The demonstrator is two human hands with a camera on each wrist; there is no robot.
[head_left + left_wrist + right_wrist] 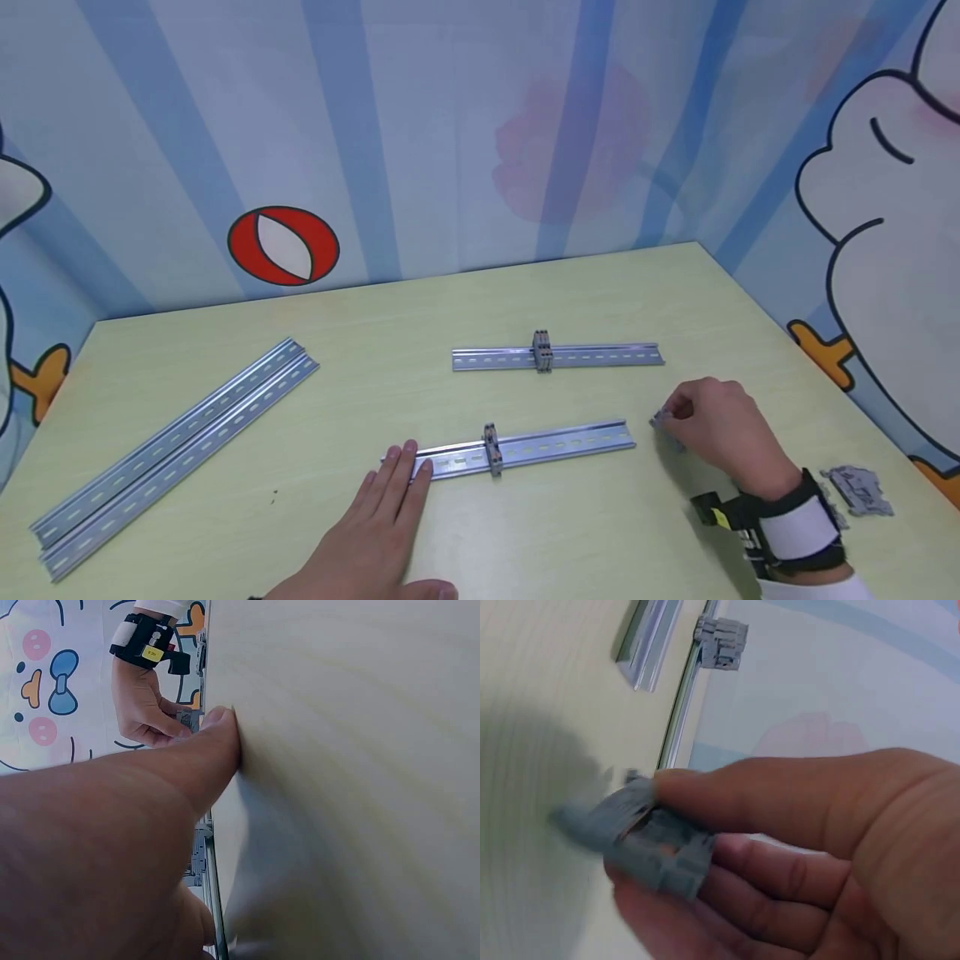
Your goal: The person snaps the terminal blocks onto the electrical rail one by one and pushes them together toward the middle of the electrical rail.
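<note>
Between thumb and fingers, my right hand (pixel 723 433) pinches a grey DIN-rail terminal block (pixel 667 851), held right of the rails and slightly blurred in the right wrist view. My left hand (pixel 367 537) lies flat with straight fingers, their tips pressing on the left end of the nearer slotted metal DIN rail (pixel 573 443). A narrow terminal block (pixel 492 450) stands across that rail, just left of its middle. Behind it, a second short DIN rail (pixel 607 356) carries a small group of terminal blocks (pixel 542 352) side by side.
Two long DIN rails (pixel 180 450) lie side by side, slanting across the table's left part. Loose grey terminal blocks (pixel 862 490) lie near the right edge, partly behind my right wrist. A printed cloth wall (pixel 427 142) borders the table (pixel 360 333) at the back and sides.
</note>
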